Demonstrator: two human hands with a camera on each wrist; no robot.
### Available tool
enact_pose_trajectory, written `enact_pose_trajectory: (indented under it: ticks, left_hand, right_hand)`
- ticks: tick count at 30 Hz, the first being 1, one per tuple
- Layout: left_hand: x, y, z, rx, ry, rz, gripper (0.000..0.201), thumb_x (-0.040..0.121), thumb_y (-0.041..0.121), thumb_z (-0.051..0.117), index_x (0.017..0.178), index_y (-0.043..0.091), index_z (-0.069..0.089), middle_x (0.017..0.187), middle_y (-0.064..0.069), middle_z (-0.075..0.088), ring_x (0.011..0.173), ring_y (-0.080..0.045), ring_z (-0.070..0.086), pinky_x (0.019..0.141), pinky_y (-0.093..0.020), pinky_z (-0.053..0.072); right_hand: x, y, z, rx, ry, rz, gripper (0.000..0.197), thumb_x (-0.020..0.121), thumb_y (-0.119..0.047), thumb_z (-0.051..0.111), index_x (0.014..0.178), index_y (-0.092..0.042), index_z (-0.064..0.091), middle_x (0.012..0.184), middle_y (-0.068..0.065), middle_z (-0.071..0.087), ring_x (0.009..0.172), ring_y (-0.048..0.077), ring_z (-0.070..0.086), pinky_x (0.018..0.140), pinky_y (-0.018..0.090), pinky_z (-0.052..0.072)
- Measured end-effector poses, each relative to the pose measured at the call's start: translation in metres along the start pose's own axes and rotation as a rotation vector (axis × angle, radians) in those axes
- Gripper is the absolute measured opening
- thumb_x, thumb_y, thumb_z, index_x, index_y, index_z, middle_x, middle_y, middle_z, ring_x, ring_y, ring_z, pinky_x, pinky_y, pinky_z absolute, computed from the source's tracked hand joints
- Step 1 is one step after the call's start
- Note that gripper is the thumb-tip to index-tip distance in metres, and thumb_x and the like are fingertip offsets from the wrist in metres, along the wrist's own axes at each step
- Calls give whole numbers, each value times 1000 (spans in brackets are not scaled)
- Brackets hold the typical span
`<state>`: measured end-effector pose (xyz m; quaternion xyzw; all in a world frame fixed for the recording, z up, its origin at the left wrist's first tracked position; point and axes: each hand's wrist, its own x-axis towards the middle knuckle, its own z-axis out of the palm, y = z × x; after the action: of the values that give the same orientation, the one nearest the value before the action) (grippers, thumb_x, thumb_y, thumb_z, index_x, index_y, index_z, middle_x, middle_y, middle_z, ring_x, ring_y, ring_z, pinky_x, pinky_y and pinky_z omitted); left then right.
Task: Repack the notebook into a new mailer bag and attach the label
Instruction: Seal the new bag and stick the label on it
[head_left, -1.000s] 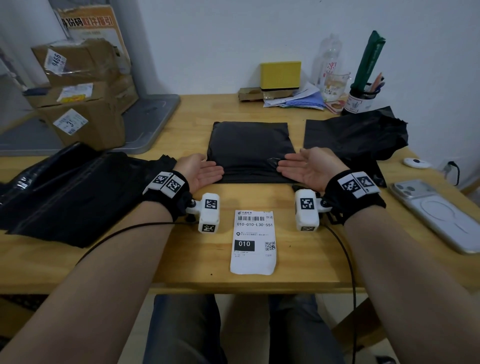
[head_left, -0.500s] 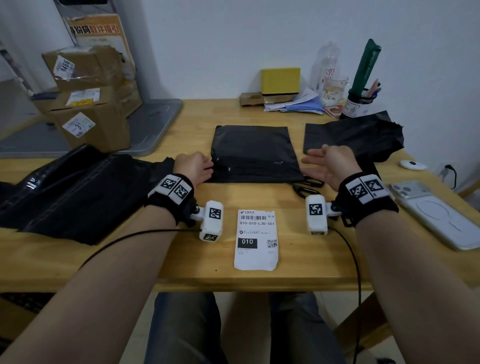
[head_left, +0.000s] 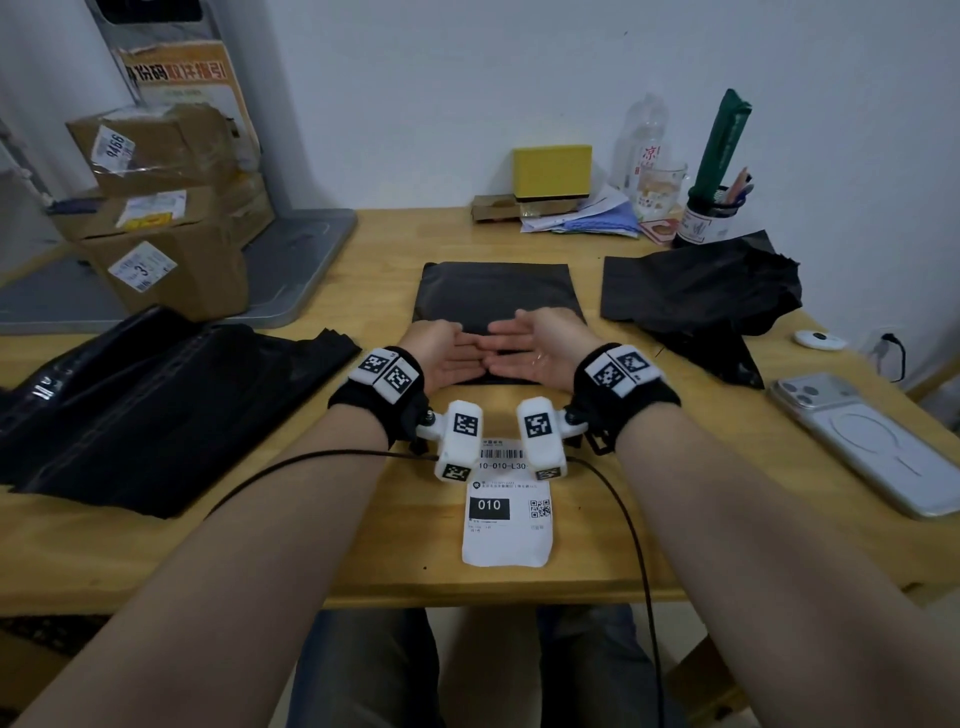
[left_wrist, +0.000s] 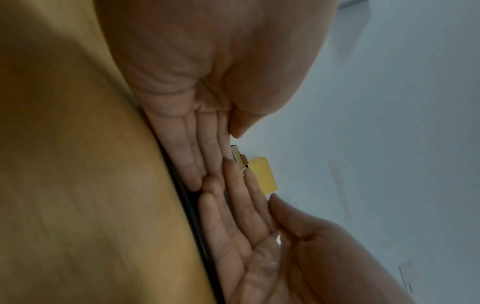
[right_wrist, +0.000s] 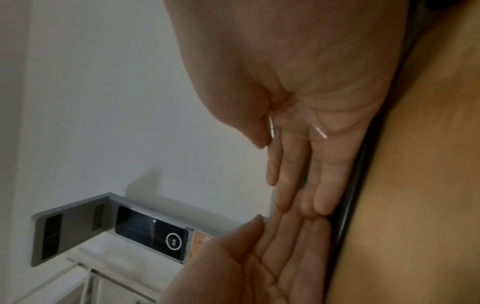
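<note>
Packing appears done: both hands (head_left: 488, 353), fingers straight, press the black mailer bag (head_left: 493, 296); shipping label (head_left: 506, 519) lies unattached near the table's front edge.

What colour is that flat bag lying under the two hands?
Black. The bag shows best in the head view, lying on the table.

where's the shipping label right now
In the head view the shipping label lies flat at the table's near edge, centred, just behind both wrists.
</note>
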<state>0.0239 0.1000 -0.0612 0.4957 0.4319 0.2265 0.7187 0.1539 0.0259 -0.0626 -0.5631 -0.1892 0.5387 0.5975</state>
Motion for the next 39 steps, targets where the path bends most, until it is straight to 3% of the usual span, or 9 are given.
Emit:
enact_pose_trajectory:
  ticks: [3, 7, 12, 18, 27, 30, 31, 35, 39]
  left_hand:
    - [2, -2, -3, -19, -9, -37, 43, 108, 17, 31, 132, -12, 51, 130, -27, 61, 120, -34, 61, 89, -35, 53]
    - [2, -2, -7, -47, -1, -64, 44, 107, 15, 28, 132, -14, 50, 130, -27, 61, 118, -34, 62, 85, -35, 53]
    - [2, 2, -24, -34, 73, -82, 42, 107, 14, 29, 131, -12, 52, 118, -25, 65, 97, -30, 66, 78, -37, 55]
    - [-3, 2, -48, -168, 137, -88, 41, 105, 7, 24, 135, -11, 47, 135, -26, 57, 124, -35, 58, 89, -40, 50]
    - [-14, -6, -71, -165, 175, -8, 44, 106, 9, 25, 142, -13, 39, 144, -25, 50, 127, -33, 55, 110, -37, 43]
    - [-14, -6, -70, -19, 304, 65, 40, 102, 2, 35, 138, -11, 44, 134, -24, 59, 87, -27, 67, 83, -33, 55]
    - [-16, -5, -69, 28, 327, 86, 39, 100, 0, 37, 137, -11, 45, 132, -24, 60, 85, -27, 68, 78, -31, 56]
    - [-23, -3, -56, 205, 319, 112, 37, 97, -2, 46, 133, -11, 52, 132, -24, 61, 119, -34, 63, 96, -37, 54]
    - [-46, -2, -34, 387, 163, 20, 25, 99, 10, 52, 118, 1, 65, 112, -14, 73, 109, -25, 67, 92, -33, 54]
  right_hand:
    - [7, 2, -6, 81, 27, 40, 38, 110, -21, 32, 113, 4, 60, 129, 29, 63, 122, 42, 61, 90, 46, 54]
    - [6, -3, -16, 101, 73, 60, 40, 110, -17, 31, 128, 10, 54, 131, 32, 60, 123, 43, 59, 92, 43, 54]
    - [0, -10, -44, 117, 140, 42, 43, 110, -17, 29, 135, 12, 48, 129, 34, 59, 110, 44, 62, 91, 44, 54]
    - [-10, -15, -63, 59, 209, 2, 43, 109, -14, 26, 134, 14, 47, 127, 35, 60, 103, 42, 64, 87, 43, 55]
    - [-21, -9, -78, 13, 363, -169, 35, 106, -9, 32, 131, 12, 47, 113, 29, 64, 89, 33, 70, 68, 40, 62]
    - [-31, -8, -79, -185, 408, -191, 34, 108, -17, 32, 122, 4, 55, 92, 19, 68, 69, 24, 63, 54, 29, 51]
    - [-34, -8, -81, -243, 416, -211, 33, 107, -14, 32, 121, 2, 57, 85, 16, 67, 60, 21, 57, 49, 26, 44]
    - [-48, -8, -86, -436, 372, -260, 32, 101, -2, 38, 116, -3, 66, 64, 4, 45, 49, 13, 30, 38, 23, 23]
    - [-68, -14, -74, -677, 161, -43, 21, 98, -23, 63, 104, -6, 74, 57, -3, 34, 47, 12, 24, 41, 23, 20]
